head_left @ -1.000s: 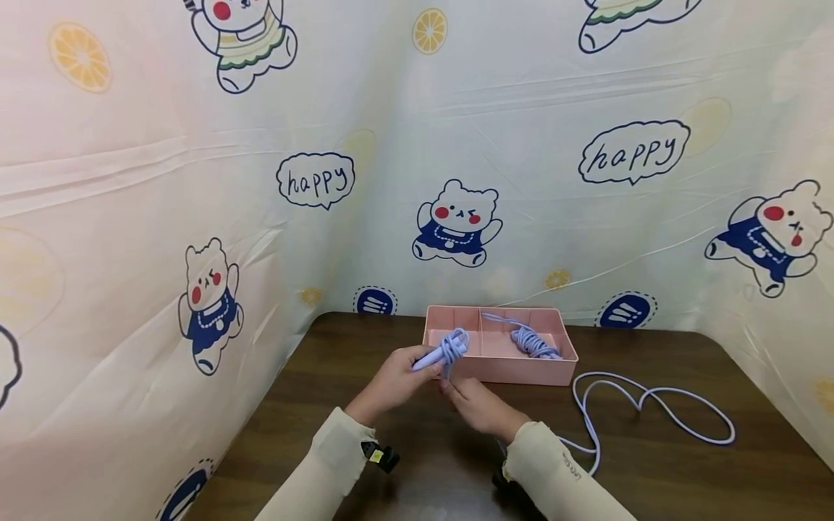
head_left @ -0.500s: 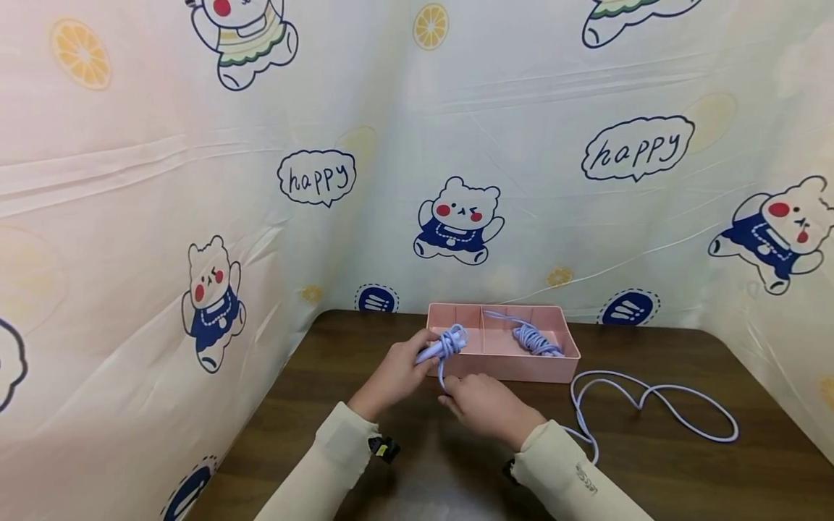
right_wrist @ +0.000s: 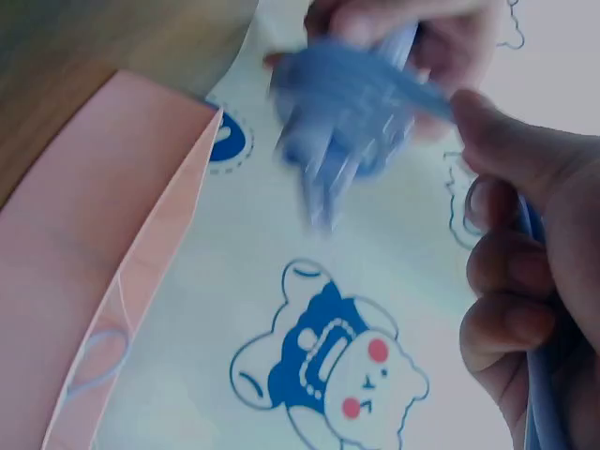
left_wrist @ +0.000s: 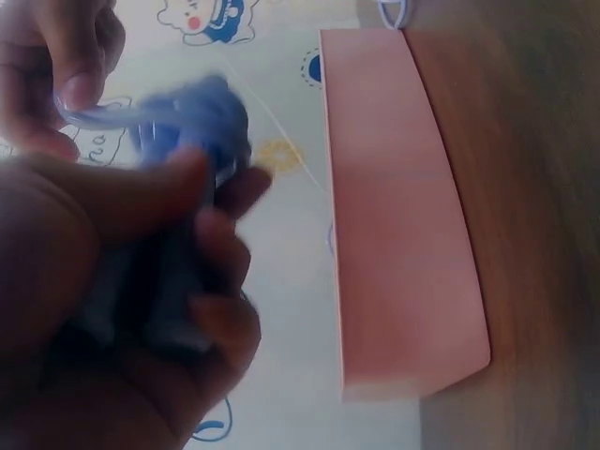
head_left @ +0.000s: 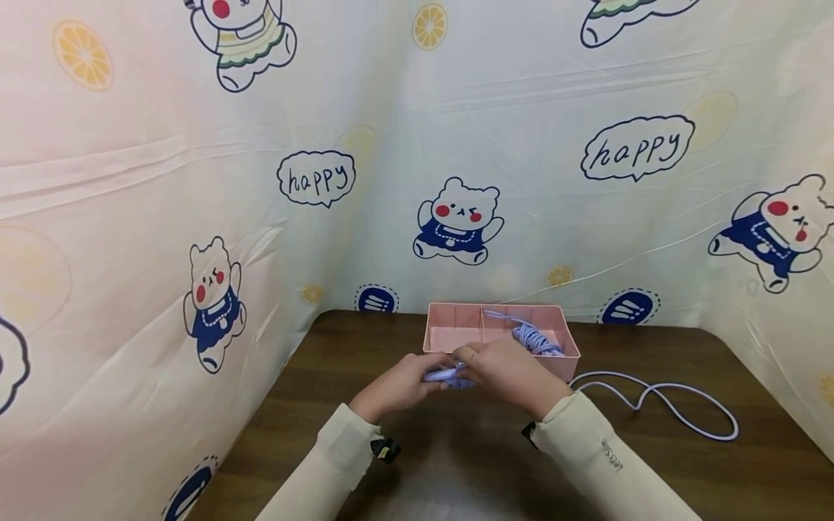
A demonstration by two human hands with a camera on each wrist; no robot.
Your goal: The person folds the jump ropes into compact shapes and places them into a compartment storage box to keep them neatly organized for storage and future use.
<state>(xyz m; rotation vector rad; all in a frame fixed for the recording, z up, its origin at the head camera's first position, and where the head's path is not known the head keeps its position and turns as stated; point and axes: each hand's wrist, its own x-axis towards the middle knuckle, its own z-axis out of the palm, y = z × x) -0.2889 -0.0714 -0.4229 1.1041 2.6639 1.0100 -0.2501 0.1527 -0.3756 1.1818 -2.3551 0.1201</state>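
My left hand (head_left: 400, 387) grips a wound bundle of light-blue rope (right_wrist: 342, 117), whose coils wrap around a thicker core. In the left wrist view, the fingers and thumb curl round the lower part of the bundle (left_wrist: 197, 122), which is blurred. Close beside it, my right hand (head_left: 511, 373) pinches a strand that leads off the coils, and the strand runs on through its curled fingers. The head view hides much of the bundle behind the right hand. Both hands are in the air just in front of a pink box (head_left: 564, 365).
Inside the box's right compartment lies another wound light-blue rope (head_left: 537, 340). A loose loop of rope (head_left: 737, 423) lies on the dark wooden table (head_left: 456, 470) to the right. A printed curtain (head_left: 384, 239) stands behind and beside the table.
My right hand has risen from below the bundle to its right side, bringing the strand along. The left hand has lowered and turned the bundle slightly. Some loose rope has been drawn off the table.
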